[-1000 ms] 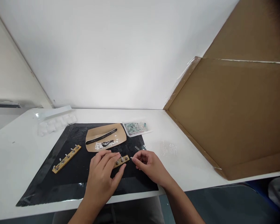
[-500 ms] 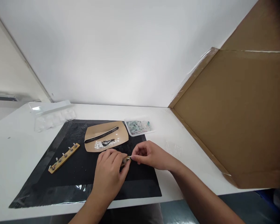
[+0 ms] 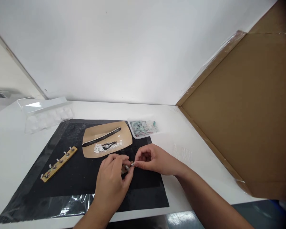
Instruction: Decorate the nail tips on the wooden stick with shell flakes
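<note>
My left hand [image 3: 111, 176] is closed around a short wooden strip [image 3: 124, 170], most of it hidden by the fingers; greyish metal shows at the fingertips. My right hand [image 3: 154, 159] pinches a small whitish piece [image 3: 132, 164] between thumb and forefinger at the strip's right end. I cannot tell whether that piece is fixed to the strip. To the left lies another wooden strip [image 3: 59, 164], bearing several metal posts topped with small clear-white tips. Beyond the hands, a tan card [image 3: 90, 137] carries a dark curved stick [image 3: 101, 138] and a heap of white flakes [image 3: 100, 148].
A clear plastic tub [image 3: 136, 137] full of greenish and clear small pieces stands at the black mat's [image 3: 90, 178] far right corner. A clear plastic case [image 3: 49, 116] lies at back left. Cardboard [image 3: 240, 121] walls the right side; a white wall is behind.
The view has shifted slightly. Both hands keep nearly the same place, with the right fingertips still at the strip's end and the whitish piece slightly lower.
</note>
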`<move>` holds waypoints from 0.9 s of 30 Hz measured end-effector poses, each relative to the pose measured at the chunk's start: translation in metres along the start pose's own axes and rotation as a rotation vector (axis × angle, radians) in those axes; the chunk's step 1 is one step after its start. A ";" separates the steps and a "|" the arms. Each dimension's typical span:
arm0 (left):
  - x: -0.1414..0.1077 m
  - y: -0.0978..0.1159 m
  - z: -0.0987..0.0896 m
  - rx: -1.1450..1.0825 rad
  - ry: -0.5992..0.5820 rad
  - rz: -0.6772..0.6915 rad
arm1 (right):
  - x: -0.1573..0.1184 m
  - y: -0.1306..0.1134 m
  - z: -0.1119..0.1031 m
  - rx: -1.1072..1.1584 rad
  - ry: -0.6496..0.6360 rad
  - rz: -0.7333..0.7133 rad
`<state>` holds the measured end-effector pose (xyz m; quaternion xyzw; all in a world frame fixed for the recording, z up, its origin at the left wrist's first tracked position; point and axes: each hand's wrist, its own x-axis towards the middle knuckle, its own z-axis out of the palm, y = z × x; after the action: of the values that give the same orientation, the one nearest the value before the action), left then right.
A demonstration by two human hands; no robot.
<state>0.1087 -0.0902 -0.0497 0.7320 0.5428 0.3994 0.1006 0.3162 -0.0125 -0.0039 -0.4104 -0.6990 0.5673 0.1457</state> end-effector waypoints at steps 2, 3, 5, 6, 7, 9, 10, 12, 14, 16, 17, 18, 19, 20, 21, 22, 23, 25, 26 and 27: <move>0.000 0.000 0.000 -0.011 -0.003 -0.009 | 0.000 -0.001 0.000 0.013 0.003 0.007; 0.000 0.000 0.000 -0.014 -0.002 -0.012 | 0.000 -0.001 0.001 0.018 0.003 0.011; -0.001 0.001 0.000 -0.016 0.000 -0.018 | 0.000 -0.001 0.001 0.020 0.003 0.017; -0.001 0.001 0.000 -0.015 0.000 -0.023 | 0.000 -0.002 0.002 0.020 0.001 0.018; -0.001 0.001 0.000 -0.015 -0.001 -0.029 | 0.000 -0.002 0.002 0.018 -0.001 0.020; 0.000 0.001 0.000 -0.017 -0.004 -0.034 | 0.000 -0.003 0.002 0.015 -0.001 0.030; 0.000 0.001 0.000 -0.019 -0.003 -0.033 | 0.000 -0.003 0.001 0.013 0.000 0.036; 0.000 0.001 0.000 -0.024 0.002 -0.027 | 0.000 -0.004 0.001 0.005 -0.009 0.048; 0.001 0.002 0.000 -0.029 0.007 -0.020 | -0.001 -0.005 0.000 -0.002 -0.026 0.048; 0.001 0.002 0.000 -0.034 0.012 -0.016 | -0.001 -0.005 -0.001 -0.004 -0.037 0.050; 0.001 0.002 0.000 -0.037 0.014 -0.015 | -0.001 -0.005 -0.001 -0.003 -0.037 0.054; 0.001 0.002 0.000 -0.039 0.017 -0.015 | 0.000 -0.005 -0.001 -0.002 -0.036 0.061; 0.001 0.002 0.000 -0.042 0.019 -0.015 | 0.000 -0.004 -0.001 -0.003 -0.035 0.070; 0.001 0.002 0.001 -0.044 0.021 -0.014 | 0.000 -0.004 -0.001 -0.005 -0.034 0.078; 0.001 0.002 0.001 -0.046 0.022 -0.015 | 0.000 -0.004 -0.001 -0.008 -0.033 0.085; 0.000 0.002 0.001 -0.047 0.022 -0.017 | 0.000 -0.003 -0.001 -0.009 -0.031 0.091; 0.000 0.002 0.001 -0.047 0.022 -0.020 | 0.000 -0.003 -0.001 -0.009 -0.028 0.097; 0.000 0.003 0.000 -0.044 0.018 -0.026 | 0.000 -0.004 0.000 -0.009 -0.025 0.108; 0.000 0.003 0.000 -0.040 0.017 -0.028 | 0.000 -0.004 0.000 -0.008 -0.024 0.113; 0.000 0.003 0.000 -0.036 0.018 -0.029 | 0.000 -0.004 0.000 -0.008 -0.023 0.119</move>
<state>0.1110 -0.0913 -0.0474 0.7184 0.5469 0.4144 0.1146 0.3145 -0.0126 -0.0001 -0.4453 -0.6772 0.5768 0.1019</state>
